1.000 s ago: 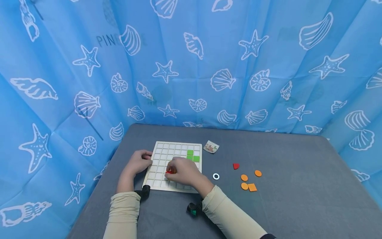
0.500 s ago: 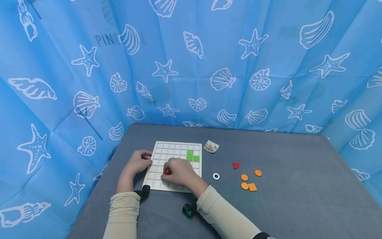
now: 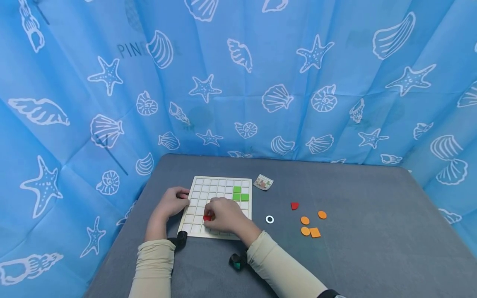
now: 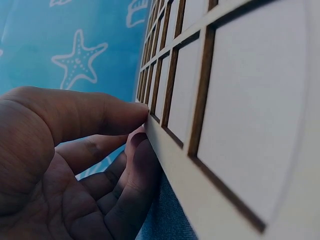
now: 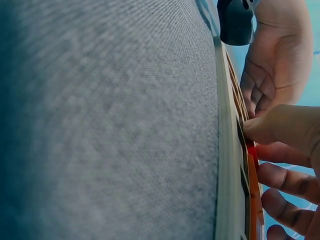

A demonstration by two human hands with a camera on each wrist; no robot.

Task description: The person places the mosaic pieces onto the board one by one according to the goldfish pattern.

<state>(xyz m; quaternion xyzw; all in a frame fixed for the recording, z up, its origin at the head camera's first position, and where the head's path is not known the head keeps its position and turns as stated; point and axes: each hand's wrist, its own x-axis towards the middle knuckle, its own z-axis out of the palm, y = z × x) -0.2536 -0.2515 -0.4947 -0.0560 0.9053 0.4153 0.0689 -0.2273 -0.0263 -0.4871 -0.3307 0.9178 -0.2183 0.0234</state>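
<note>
A pale board point(image 3: 197, 194) with a raised grid of white squares lies on the grey table. My left hand point(image 3: 172, 202) holds its left edge, the thumb point(image 4: 120, 117) at the rim and the other fingers lower down. Over the board's lower middle, my right hand point(image 3: 225, 215) pinches a small red tile point(image 3: 207, 217) low at a square, thumb and index finger at its sides. Beside the red tile, an orange piece point(image 5: 254, 200) sits on the board under the right fingers, hidden in the head view. Several green square tiles point(image 3: 237, 196) fill squares at the upper right.
Right of the board lie a black-and-white ring point(image 3: 270, 219), a red piece point(image 3: 295, 205) with one rounded side, several orange discs point(image 3: 304, 220) and an orange square point(image 3: 314, 232). A small pattern card point(image 3: 263, 182) rests near the board's upper right corner. A blue shell-print curtain point(image 3: 246, 95) hangs behind.
My right hand has shifted slightly left across the board with the red tile, then come almost to rest; more of the tile shows now. The left hand has stayed on the board's edge.
</note>
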